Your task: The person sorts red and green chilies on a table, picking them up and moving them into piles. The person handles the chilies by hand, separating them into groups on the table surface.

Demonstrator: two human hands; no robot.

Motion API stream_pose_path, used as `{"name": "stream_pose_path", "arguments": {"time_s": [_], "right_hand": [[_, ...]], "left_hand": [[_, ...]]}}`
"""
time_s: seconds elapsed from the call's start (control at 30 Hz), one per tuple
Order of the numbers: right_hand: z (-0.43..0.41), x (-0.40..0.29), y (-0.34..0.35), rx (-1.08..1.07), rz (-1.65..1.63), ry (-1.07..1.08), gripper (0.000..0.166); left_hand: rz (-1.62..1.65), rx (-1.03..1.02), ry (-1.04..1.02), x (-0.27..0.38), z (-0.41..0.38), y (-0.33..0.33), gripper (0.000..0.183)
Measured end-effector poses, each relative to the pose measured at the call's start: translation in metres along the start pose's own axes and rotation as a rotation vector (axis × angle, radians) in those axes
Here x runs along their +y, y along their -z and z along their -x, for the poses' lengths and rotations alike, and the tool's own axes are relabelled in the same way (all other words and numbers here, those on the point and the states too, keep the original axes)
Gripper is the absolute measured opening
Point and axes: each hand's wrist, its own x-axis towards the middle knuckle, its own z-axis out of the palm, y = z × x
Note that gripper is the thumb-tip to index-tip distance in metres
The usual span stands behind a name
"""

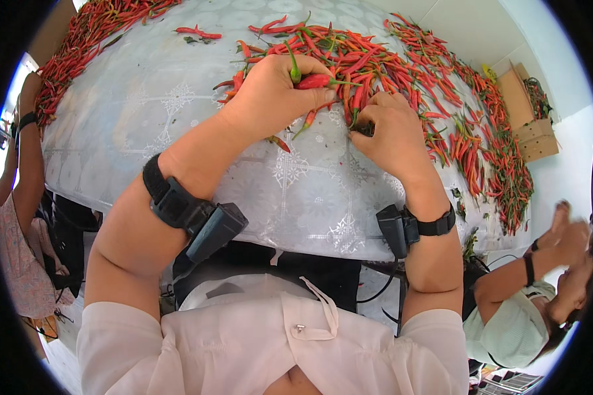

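Note:
Before me a table with a patterned, glossy tablecloth (178,133) bears a heap of red chili peppers (356,57). My left hand (276,91) is closed on a few chilies at the heap's near edge; a red chili (314,82) and a green stem stick out between thumb and fingers. To its right, my right hand (388,126) reaches into the heap, back of the hand up, fingers bent. Something dark shows under its thumb, and whether it grips a chili I cannot tell. Below my left hand lies a loose small chili (278,143). Black straps with dark devices circle both forearms.
Further chilies (89,39) lie in a long pile at the far left and another pile (509,173) along the right edge. A cardboard box (536,138) stands beyond the right side. One person's arm (27,163) is at the left edge; another person (519,296) is at the right.

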Motion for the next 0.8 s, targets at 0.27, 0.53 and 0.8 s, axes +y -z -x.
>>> {"name": "stream_pose_path", "arguments": {"time_s": [0.27,0.53,0.8], "right_hand": [[0.0,0.0,0.003,0.031,-0.107,0.013,0.007],[0.004,0.003,0.01,-0.053,-0.17,0.057,0.011],[0.002,-0.008,-0.003,-0.076,-0.089,0.077,0.012]], "left_hand": [[-0.093,-0.051,-0.133,-0.008,-0.001,-0.002,0.016],[-0.018,-0.108,-0.155,-0.01,0.001,-0.005,0.013],[-0.067,-0.076,-0.219,-0.01,0.0,-0.006,0.014]]}}
